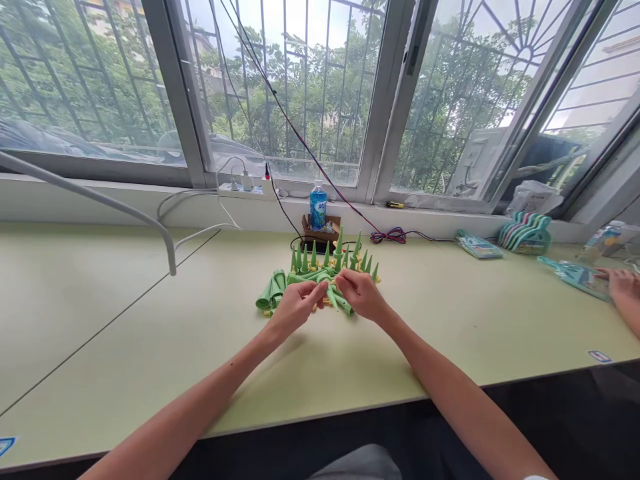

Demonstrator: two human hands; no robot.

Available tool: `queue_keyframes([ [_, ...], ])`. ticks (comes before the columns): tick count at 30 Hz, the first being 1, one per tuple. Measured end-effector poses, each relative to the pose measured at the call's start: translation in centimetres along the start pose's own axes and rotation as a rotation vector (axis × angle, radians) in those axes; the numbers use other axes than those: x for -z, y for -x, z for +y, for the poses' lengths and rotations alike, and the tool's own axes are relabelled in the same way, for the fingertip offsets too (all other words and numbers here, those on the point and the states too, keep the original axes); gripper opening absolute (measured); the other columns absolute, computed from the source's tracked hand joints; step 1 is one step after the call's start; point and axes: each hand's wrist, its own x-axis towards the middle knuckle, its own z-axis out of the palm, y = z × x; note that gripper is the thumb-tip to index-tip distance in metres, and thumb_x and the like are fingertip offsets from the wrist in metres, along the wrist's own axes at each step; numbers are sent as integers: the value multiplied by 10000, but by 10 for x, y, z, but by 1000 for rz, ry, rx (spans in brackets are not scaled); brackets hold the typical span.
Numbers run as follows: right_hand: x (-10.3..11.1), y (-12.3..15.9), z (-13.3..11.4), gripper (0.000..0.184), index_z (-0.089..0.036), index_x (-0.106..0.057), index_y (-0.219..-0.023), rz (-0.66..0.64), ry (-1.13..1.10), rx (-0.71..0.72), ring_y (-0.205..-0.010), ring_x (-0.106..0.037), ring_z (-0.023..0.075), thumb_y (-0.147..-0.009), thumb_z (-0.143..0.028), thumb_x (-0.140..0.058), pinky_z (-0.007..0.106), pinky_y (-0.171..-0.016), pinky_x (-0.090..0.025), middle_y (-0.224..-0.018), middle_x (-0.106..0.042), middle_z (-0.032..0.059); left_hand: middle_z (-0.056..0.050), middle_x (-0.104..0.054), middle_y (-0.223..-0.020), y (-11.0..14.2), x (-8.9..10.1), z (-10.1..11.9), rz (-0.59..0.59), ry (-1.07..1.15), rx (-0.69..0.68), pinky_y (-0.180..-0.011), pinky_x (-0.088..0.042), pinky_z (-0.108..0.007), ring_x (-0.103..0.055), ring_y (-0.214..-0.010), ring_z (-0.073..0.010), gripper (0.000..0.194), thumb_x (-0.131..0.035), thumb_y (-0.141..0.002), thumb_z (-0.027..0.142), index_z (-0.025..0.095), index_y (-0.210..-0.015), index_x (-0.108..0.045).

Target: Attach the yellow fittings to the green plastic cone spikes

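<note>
Both my hands meet over a heap of green cone-shaped plastic pieces (pixel 325 267) on a pale green table (pixel 150 320). My left hand (pixel 296 305) is closed in a pinch on one green cone piece (pixel 331 293), and my right hand (pixel 361 292) pinches the same piece from the other side. Several cones stand upright on small yellow bases just behind my fingers. Rolled green pieces (pixel 271 291) lie at the heap's left.
A water bottle (pixel 318 207) stands in a brown box (pixel 320 235) behind the heap. Red and black cables (pixel 387 235) run from the window sill. Teal packets (pixel 479 245) and a stack of teal holders (pixel 525 233) lie at the right. Another person's hand (pixel 623 287) rests at the far right.
</note>
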Motion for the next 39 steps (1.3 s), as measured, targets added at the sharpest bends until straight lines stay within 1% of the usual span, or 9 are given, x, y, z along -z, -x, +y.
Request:
queue_keyframes([
  [4,0,0,1,321,-188,-428,-687,-3,-2,-15,-497,-330,85,-948,-373,-413,223,-497,-271,-553,-393,-49,1,-569,-588,-1,1,-6,19,-54,-48,-372,-272,-191,-369,-403,-44,450,-559,-825,545,140,-627,-556],
  [12,-1,0,3,321,-191,-420,-678,-21,-25,-36,-491,-333,89,-947,-365,-417,226,-496,-272,-536,-396,-48,15,-526,-586,-2,1,-13,43,-93,-120,-426,-282,-187,-392,-486,-64,385,-609,-815,481,149,-644,-516],
  [18,-1,-1,2,338,-193,-419,-670,-35,-46,-62,-490,-347,93,-952,-379,-410,229,-493,-276,-535,-396,-46,8,-546,-617,-2,0,-16,85,-115,-175,-443,-288,-198,-418,-509,-79,345,-657,-781,445,159,-662,-505],
  [21,-2,-1,3,345,-195,-409,-669,-47,-67,-72,-494,-354,95,-956,-386,-404,230,-493,-278,-538,-388,-47,15,-529,-603,-2,0,-17,130,-163,-191,-436,-262,-206,-375,-487,-73,339,-655,-782,440,165,-667,-495],
  [25,-2,0,4,348,-198,-404,-675,-70,-95,-86,-491,-349,95,-960,-396,-400,231,-488,-274,-534,-376,-50,19,-543,-645,0,-1,-14,175,-204,-213,-427,-236,-212,-318,-462,-55,304,-679,-763,389,168,-669,-492],
  [29,-3,-1,6,352,-199,-403,-676,-74,-114,-88,-494,-352,96,-961,-406,-403,232,-486,-276,-544,-378,-48,19,-558,-663,1,-1,-13,197,-211,-234,-427,-242,-211,-314,-453,-49,291,-686,-756,355,171,-662,-481],
  [34,-3,-1,6,375,-199,-396,-667,-78,-139,-89,-493,-360,96,-960,-434,-401,233,-482,-286,-552,-380,-45,26,-533,-638,0,-1,-14,225,-252,-286,-435,-241,-210,-298,-459,-51,275,-670,-771,359,171,-669,-496],
  [39,-4,-1,7,388,-200,-394,-671,-93,-173,-102,-473,-354,91,-956,-463,-401,233,-463,-280,-554,-385,-46,33,-515,-642,0,-1,-15,241,-278,-318,-454,-249,-202,-288,-475,-52,233,-667,-768,319,175,-698,-498],
])
